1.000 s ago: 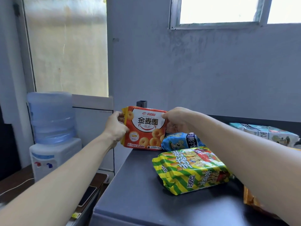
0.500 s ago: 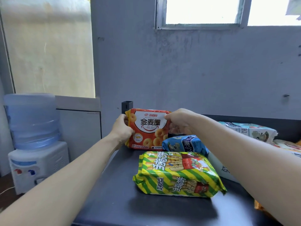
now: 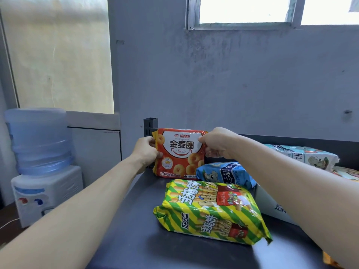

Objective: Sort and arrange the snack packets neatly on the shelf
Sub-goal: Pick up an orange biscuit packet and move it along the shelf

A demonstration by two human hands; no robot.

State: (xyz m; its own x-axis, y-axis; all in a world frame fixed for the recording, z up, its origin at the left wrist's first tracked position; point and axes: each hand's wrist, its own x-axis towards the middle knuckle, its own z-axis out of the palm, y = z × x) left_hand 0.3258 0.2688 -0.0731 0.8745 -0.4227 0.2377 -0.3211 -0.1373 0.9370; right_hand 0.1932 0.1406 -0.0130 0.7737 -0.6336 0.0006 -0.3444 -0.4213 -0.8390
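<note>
At the back left corner of the shelf (image 3: 136, 220), holding the orange ring-biscuit packet (image 3: 179, 154) upright, label facing out, just beside the black corner post (image 3: 150, 124). Pinching its left seam with the left hand (image 3: 146, 150) and its upper right edge with the right hand (image 3: 217, 143), with fingers curled onto the wrapper. Gripped at both sides probably to square it and stand it against the wall as the start of a row; cannot tell if already set down. Leaving the rest unsorted: blue bear-print packet (image 3: 223, 172) lying just in front of its lower right corner, green-and-yellow striped stick-biscuit packet (image 3: 209, 212) flat nearer the front, pale teal packet (image 3: 303, 154) well to the right. Dark grey, smooth shelf top. Beyond, a mottled grey wall (image 3: 233, 84) with a bright window (image 3: 242, 10) high up; to the left and lower, a water dispenser (image 3: 44, 191) carrying a blue bottle (image 3: 38, 138).
</note>
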